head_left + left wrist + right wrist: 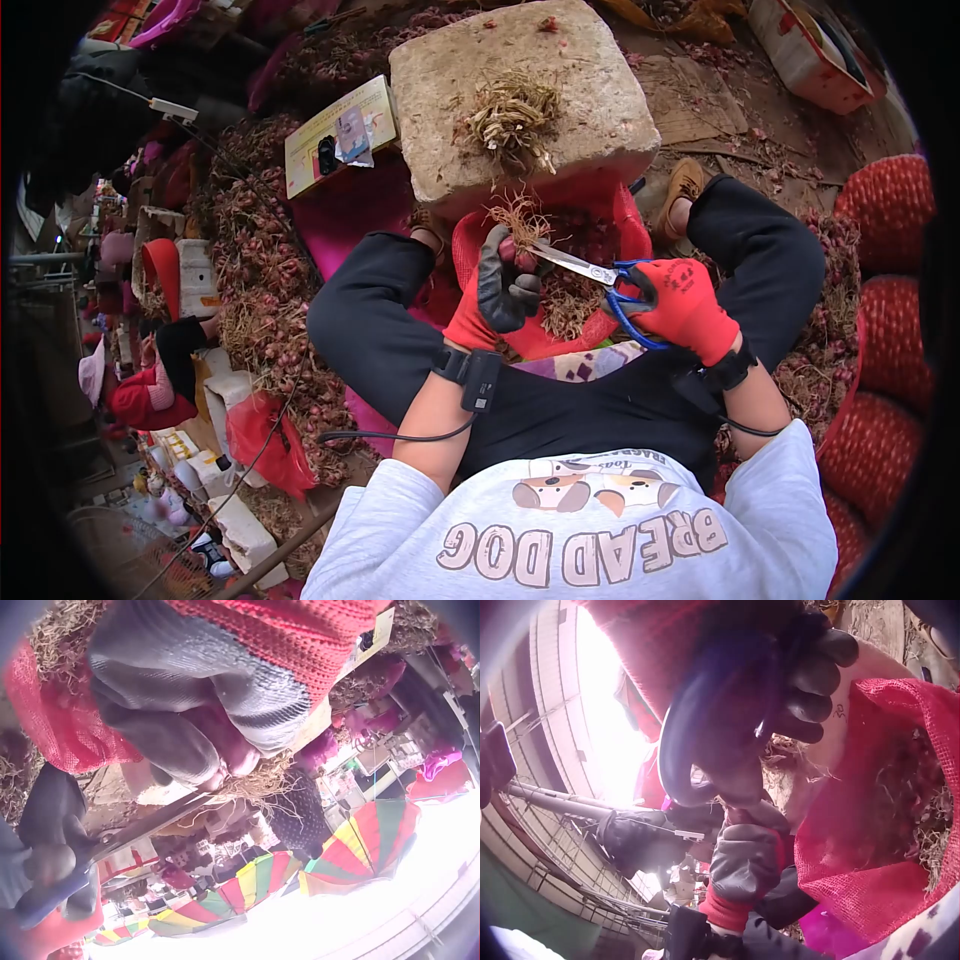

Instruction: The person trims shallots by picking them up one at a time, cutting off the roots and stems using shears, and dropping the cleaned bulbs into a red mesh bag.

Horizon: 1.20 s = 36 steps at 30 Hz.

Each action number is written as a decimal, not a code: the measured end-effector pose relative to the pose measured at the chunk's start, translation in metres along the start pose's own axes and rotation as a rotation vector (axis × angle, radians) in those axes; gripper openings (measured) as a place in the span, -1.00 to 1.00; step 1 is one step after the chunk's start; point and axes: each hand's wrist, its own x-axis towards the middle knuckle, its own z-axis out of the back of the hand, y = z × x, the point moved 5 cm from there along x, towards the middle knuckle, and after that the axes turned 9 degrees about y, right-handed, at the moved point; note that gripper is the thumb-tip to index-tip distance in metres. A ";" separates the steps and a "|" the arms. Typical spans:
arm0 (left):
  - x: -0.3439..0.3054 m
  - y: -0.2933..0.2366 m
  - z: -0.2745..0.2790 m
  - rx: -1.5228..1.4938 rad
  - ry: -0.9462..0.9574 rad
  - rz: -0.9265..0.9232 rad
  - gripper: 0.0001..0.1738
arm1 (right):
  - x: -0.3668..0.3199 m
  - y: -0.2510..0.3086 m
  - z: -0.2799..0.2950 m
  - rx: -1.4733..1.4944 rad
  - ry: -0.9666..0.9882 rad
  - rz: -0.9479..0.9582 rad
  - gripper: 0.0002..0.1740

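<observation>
My left hand [497, 290], in a red glove with a dark coated palm, holds red shallots [522, 257] with their dry roots [520, 216] pointing away from me. My right hand [682, 308], gloved alike, grips blue-handled scissors [577, 263] by the loops. The blades reach across to the root end of the shallots, and in the left wrist view the scissors [154, 823] meet the base of the roots [259, 785]. Below both hands a red mesh bag [628, 225] gapes between my knees, with shallots and dry trimmings inside.
A pale foam block [440, 90] stands ahead, bearing a clump of dry roots [515, 112]. Left of it lies a yellow box [305, 160] with a phone-like black item. Heaped shallots [255, 300] cover the ground at left; filled red mesh sacks [890, 330] line the right.
</observation>
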 end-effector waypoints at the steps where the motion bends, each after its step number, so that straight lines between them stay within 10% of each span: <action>1: 0.000 0.001 -0.002 -0.016 0.033 0.025 -0.45 | -0.001 -0.001 0.001 0.024 0.023 0.000 -0.66; 13: 0.003 0.013 0.026 -0.079 0.143 0.152 -0.42 | -0.016 -0.001 -0.013 -0.270 0.101 0.000 -0.61; 19: -0.010 0.012 -0.012 0.144 -0.133 -0.063 -0.55 | -0.012 -0.005 -0.026 0.397 0.332 -0.190 -0.61; 25: -0.006 0.012 0.027 0.135 -0.191 0.023 -0.57 | -0.013 -0.002 -0.026 -0.028 0.056 -0.055 -0.63; 31: -0.002 0.012 0.033 0.171 -0.042 0.034 -0.65 | -0.018 -0.012 -0.045 -0.032 0.177 -0.117 -0.66; 36: -0.007 0.011 -0.001 0.281 -0.133 -0.168 -0.71 | -0.021 -0.025 -0.065 0.593 0.306 -0.324 -0.67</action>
